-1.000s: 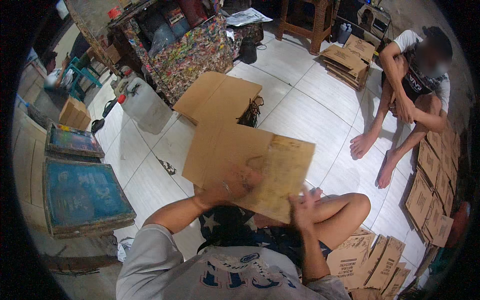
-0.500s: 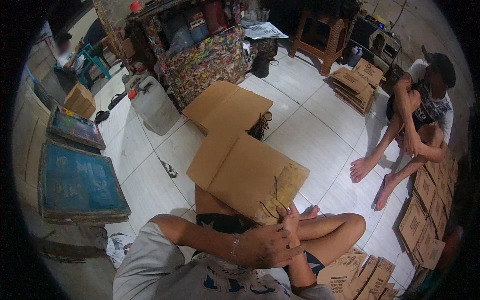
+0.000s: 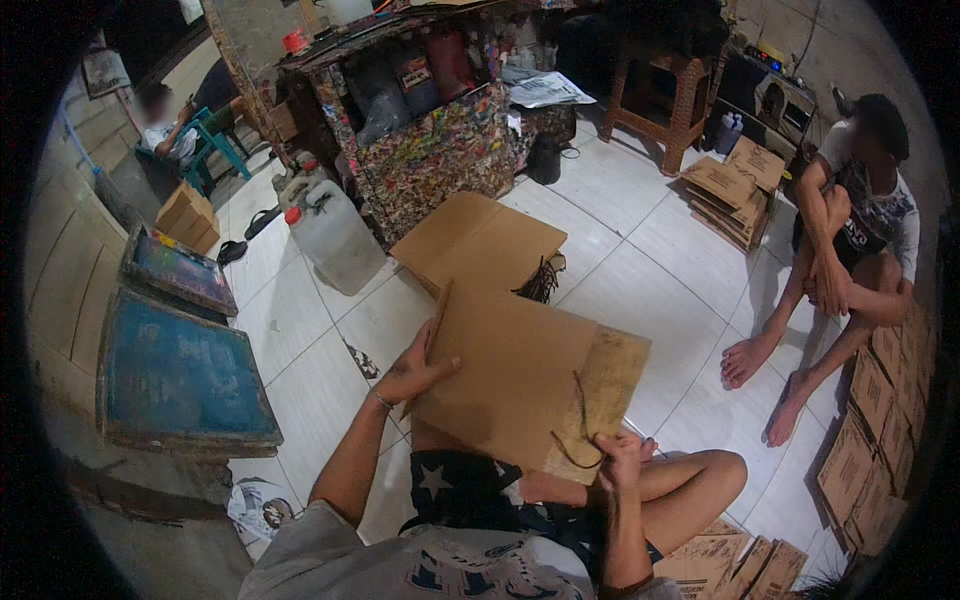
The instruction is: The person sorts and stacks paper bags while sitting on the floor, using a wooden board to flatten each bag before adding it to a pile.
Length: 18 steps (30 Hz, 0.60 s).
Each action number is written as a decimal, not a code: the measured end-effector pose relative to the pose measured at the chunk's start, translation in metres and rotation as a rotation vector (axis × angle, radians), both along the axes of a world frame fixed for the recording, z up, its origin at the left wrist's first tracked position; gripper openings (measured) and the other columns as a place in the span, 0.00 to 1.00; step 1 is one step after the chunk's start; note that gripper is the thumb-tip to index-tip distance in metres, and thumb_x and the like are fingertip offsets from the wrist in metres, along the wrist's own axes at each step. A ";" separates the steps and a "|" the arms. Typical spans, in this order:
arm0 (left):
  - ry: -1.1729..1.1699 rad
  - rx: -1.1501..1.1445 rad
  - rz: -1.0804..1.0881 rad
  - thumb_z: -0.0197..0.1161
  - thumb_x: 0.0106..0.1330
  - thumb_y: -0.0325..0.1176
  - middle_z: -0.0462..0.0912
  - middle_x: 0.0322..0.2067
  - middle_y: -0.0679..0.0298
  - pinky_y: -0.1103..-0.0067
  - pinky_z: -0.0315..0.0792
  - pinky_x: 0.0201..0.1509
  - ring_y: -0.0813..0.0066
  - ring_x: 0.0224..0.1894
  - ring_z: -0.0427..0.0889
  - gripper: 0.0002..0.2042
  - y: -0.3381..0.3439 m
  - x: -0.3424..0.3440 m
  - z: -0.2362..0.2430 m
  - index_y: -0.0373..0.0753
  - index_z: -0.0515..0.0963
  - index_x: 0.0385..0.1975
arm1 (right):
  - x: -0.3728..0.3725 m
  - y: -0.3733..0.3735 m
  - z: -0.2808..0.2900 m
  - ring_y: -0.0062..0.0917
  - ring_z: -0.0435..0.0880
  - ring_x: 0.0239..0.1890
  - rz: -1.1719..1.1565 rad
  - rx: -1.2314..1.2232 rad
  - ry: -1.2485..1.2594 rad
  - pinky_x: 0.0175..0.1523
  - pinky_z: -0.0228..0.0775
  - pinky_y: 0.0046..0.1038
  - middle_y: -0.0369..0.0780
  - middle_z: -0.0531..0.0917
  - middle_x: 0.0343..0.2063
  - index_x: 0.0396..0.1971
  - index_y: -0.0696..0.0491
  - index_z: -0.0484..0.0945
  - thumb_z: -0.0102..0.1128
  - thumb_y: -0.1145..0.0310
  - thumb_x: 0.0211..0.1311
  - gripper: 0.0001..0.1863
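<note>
My left hand (image 3: 418, 368) grips the left edge of a brown cardboard sheet (image 3: 500, 370), whose left section stands bent upward. The sheet lies at a slant over my lap. My right hand (image 3: 618, 458) pinches its lower right edge, beside a thin dark cord (image 3: 580, 420) that loops on a yellowed section (image 3: 622, 365) of the sheet. Just beyond, another opened cardboard piece (image 3: 480, 232) lies on the floor with a tangle of dark cords (image 3: 540, 285) at its right side.
Stained screen frames (image 3: 190, 370) lean at left near plastic jerrycans (image 3: 335, 245). A paint-crusted stand (image 3: 410, 150) and woven stool (image 3: 650, 110) are behind. A seated co-worker (image 3: 850, 230) is at right, among cardboard stacks (image 3: 730, 195); another person (image 3: 168, 140) sits far left.
Since half a second ago, my left hand has moved from over my right arm to the sheet's left edge, and that section has risen from flat to bent up.
</note>
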State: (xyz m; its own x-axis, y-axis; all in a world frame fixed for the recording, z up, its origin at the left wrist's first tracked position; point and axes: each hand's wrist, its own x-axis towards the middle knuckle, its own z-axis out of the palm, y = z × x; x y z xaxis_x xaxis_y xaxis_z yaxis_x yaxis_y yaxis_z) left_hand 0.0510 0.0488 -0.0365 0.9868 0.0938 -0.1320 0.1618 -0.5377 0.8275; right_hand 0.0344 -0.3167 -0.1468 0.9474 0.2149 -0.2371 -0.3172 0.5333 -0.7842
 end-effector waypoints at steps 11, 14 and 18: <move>0.381 -0.759 0.072 0.52 0.71 0.42 0.74 0.55 0.60 0.74 0.72 0.57 0.72 0.55 0.75 0.24 -0.005 0.000 -0.015 0.35 0.62 0.61 | 0.058 -0.070 0.000 0.08 0.66 0.17 -0.134 -0.438 -0.231 0.22 0.57 0.13 0.36 0.81 0.27 0.62 0.59 0.63 0.58 0.80 0.56 0.31; 0.360 -0.714 0.087 0.52 0.70 0.47 0.76 0.51 0.57 0.70 0.75 0.55 0.68 0.52 0.78 0.26 -0.008 0.003 -0.023 0.32 0.64 0.58 | 0.058 -0.071 0.004 0.10 0.72 0.20 -0.101 -0.412 -0.210 0.24 0.63 0.14 0.39 0.83 0.33 0.67 0.59 0.55 0.55 0.84 0.54 0.38; 0.327 -0.912 0.103 0.53 0.70 0.45 0.73 0.55 0.57 0.72 0.71 0.58 0.69 0.55 0.75 0.27 -0.004 -0.007 -0.044 0.33 0.61 0.61 | 0.064 -0.065 0.014 0.20 0.81 0.33 -0.063 -0.179 -0.097 0.37 0.75 0.19 0.45 0.81 0.44 0.66 0.61 0.56 0.56 0.84 0.54 0.37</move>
